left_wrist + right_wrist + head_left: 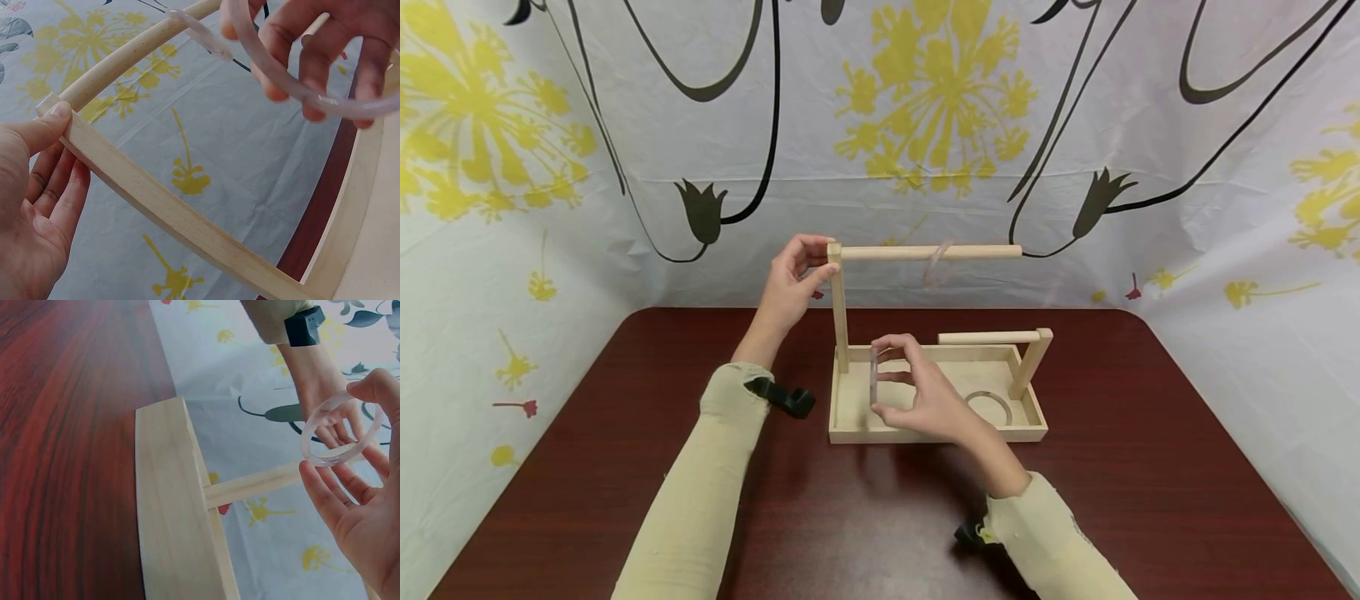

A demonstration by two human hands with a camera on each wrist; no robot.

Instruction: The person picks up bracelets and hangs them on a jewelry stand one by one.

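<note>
Sleeves in pale cloth came up from the lower edge of the frame across the dark red tabletop (625, 400). The right hand (928, 400), just below centre, pinched a clear bangle (874, 379) on edge between thumb and fingertips, above the left part of the wooden tray (925, 435), so its opening faced sideways toward the rods. A second clear bangle (988, 404) lay flat in the tray's right part, beside the short post (1030, 362) and its low rod (988, 337). Farther up, the left hand (793, 283) gripped the top of the tall post (839, 308), thumb pressed at the corner, seemingly to steady the stand. A third clear bangle (937, 265) hung on the high rod (928, 252) before the flowered cloth (625, 125).
</note>
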